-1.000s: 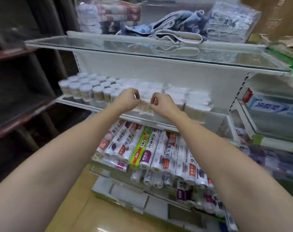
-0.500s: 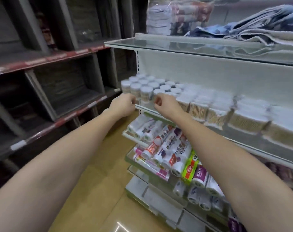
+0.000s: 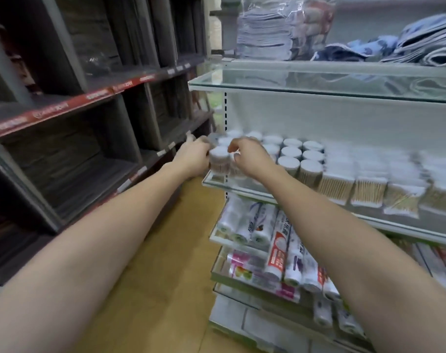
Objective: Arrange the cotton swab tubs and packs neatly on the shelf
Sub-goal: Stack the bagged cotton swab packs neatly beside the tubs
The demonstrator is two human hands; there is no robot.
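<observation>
Tubs (image 3: 291,151) of cotton swabs stand in rows at the left end of a glass shelf (image 3: 280,193), in the middle of the frame. Both hands are at the front left corner of this group. The left hand (image 3: 195,157) has its fingers curled against the left side of the corner tub (image 3: 218,159) and seems to grip it. The right hand (image 3: 249,155) is just right of the same tub, with fingers curled down over the tubs there; the picture is blurred at this place, so I cannot tell if it grips one or only touches them.

To the right of the tubs, on the same shelf, lie flat packs (image 3: 368,189) of swabs in a row up to the right edge of the frame. Below, in the lower centre, rolls (image 3: 280,250) lie on lower shelves. Folded cloths (image 3: 265,29) lie on the top shelf, upper right. Dark racks (image 3: 76,110) fill the left side.
</observation>
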